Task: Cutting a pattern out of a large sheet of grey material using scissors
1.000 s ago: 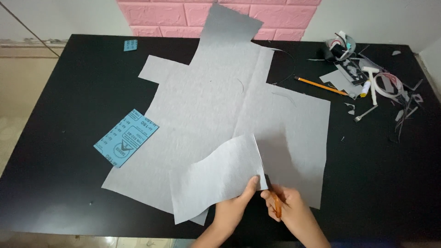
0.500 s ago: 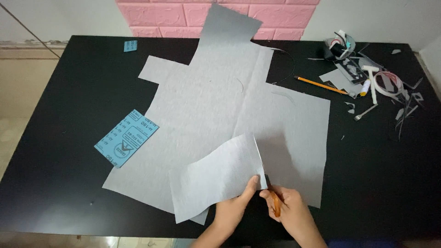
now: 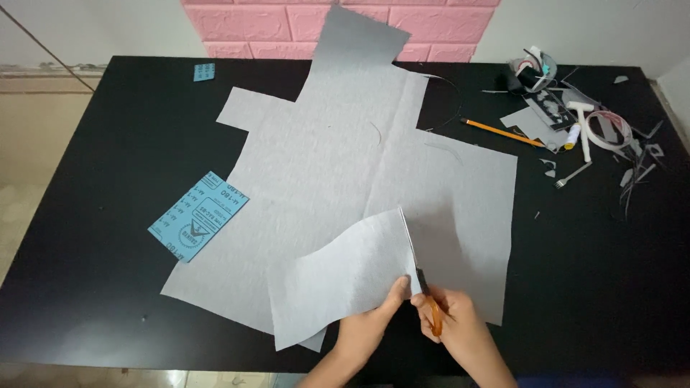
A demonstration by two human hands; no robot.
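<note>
A large sheet of grey fabric (image 3: pixel 345 179) lies spread flat on the black table (image 3: pixel 108 144), reaching from the near edge to the pink brick wall (image 3: pixel 273 21) at the far side. The right hand (image 3: pixel 460 327) is closed around the orange handles of a pair of scissors (image 3: pixel 420 273), blades pointing away into the fabric near its near edge. The left hand (image 3: pixel 370 323) pinches the cut flap just left of the blades, fingers together on the cloth. A blue sandpaper sheet (image 3: pixel 198 215) lies to the left, touching the fabric's edge. A pencil (image 3: pixel 503 133) and scattered scraps lie far right.
</note>
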